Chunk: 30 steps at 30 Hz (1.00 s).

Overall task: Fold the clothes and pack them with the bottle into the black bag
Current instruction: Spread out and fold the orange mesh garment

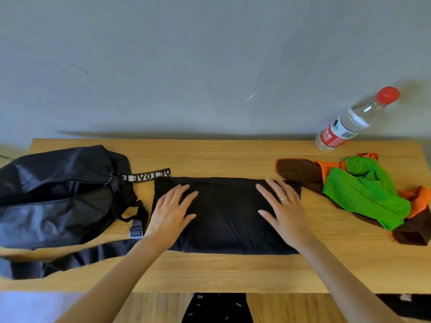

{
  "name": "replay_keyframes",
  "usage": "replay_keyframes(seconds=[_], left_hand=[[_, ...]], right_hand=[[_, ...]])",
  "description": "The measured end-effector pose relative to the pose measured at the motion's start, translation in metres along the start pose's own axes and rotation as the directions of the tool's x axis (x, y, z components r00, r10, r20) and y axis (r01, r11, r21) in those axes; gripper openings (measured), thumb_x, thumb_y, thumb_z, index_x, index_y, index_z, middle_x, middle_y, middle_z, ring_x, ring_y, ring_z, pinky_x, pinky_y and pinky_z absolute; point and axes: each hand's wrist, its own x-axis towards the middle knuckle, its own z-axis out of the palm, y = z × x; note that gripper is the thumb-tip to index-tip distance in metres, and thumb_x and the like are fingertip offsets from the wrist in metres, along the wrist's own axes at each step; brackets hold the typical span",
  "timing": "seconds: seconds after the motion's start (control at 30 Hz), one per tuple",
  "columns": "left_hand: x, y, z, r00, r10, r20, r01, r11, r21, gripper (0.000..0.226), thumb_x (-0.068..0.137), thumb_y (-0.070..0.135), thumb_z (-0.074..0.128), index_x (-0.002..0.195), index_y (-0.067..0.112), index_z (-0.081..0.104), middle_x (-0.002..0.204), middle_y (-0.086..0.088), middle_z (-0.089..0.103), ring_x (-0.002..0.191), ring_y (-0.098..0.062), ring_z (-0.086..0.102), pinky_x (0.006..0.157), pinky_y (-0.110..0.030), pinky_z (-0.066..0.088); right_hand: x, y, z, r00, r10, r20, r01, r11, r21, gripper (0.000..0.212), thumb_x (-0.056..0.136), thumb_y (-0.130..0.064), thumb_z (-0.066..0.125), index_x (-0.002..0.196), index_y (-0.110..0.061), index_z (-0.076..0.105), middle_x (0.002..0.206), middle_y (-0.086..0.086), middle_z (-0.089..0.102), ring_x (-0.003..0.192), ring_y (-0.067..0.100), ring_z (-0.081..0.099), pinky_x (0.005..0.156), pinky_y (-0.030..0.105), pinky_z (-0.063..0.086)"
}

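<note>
**Hands flat on folded black garment, bag open to the left**

Desk [210,271] edge nearest; both forearms reach fwd over it. Left hand [173,208] & right hand [283,206] lie flat, fingers straight & spread, pressing on the folded black garment [228,227] — no pinch, no curl; ring on a right finger. Garment's long axis runs left-right across desk centre, hands near its two ends.

Key relation: black bag [53,197] sits just left of the garment, zip mouth open, strap trailing along the near desk edge under left forearm. Left hand is the nearer one to the bag, so garment likely goes leftward, prob. after another fold.

Strap tab w/ white letters near the bag's zip end, seen upside down/mirrored — looks like "LOVE", not sure.

Right side: crumpled green/orange mesh garment [366,192] on brown cloth, not yet folded. Further back, by the wall: clear water bottle [349,124], red cap, red/white label, print too small to read.
</note>
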Motion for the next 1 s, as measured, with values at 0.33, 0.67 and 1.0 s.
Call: replay_keyframes(seconds=[0.33, 0.67, 1.0], left_hand=[[0.025, 0.001, 0.03, 0.981, 0.116, 0.153, -0.146, 0.969, 0.201, 0.073, 0.091, 0.069, 0.006, 0.151, 0.027, 0.01, 0.159, -0.005, 0.007, 0.146, -0.028, 0.005, 0.109, -0.065, 0.015], [0.022, -0.019, 0.035, 0.983, 0.15, 0.106, -0.171, 0.957, 0.233, 0.069, 0.094, 0.062, 0.003, 0.151, 0.025, 0.009, 0.159, -0.006, 0.006, 0.146, -0.027, 0.003, 0.113, -0.056, 0.011], [0.012, 0.005, 0.01, 0.996, 0.003, -0.09, 0.011, 0.988, 0.153, 0.061, 0.092, 0.039, 0.042, 0.148, 0.019, 0.026, 0.154, -0.013, 0.022, 0.143, -0.034, 0.017, 0.109, -0.056, 0.025]], right_hand=[[-0.006, 0.048, 0.017, 0.993, 0.024, 0.116, -0.006, 0.988, -0.153, 0.064, 0.094, -0.061, 0.015, 0.15, -0.03, 0.018, 0.159, 0.001, 0.014, 0.146, 0.029, 0.005, 0.116, 0.05, 0.009], [-0.007, 0.066, 0.017, 0.994, 0.066, 0.086, -0.05, 0.983, -0.175, 0.065, 0.094, -0.061, 0.013, 0.15, -0.029, 0.018, 0.159, 0.002, 0.013, 0.147, 0.03, 0.003, 0.116, 0.052, 0.012], [-0.013, 0.054, 0.019, 0.991, 0.102, 0.088, -0.088, 0.984, -0.154, 0.067, 0.093, -0.064, 0.009, 0.151, -0.029, 0.016, 0.159, 0.003, 0.011, 0.146, 0.031, 0.002, 0.116, 0.053, 0.011]])
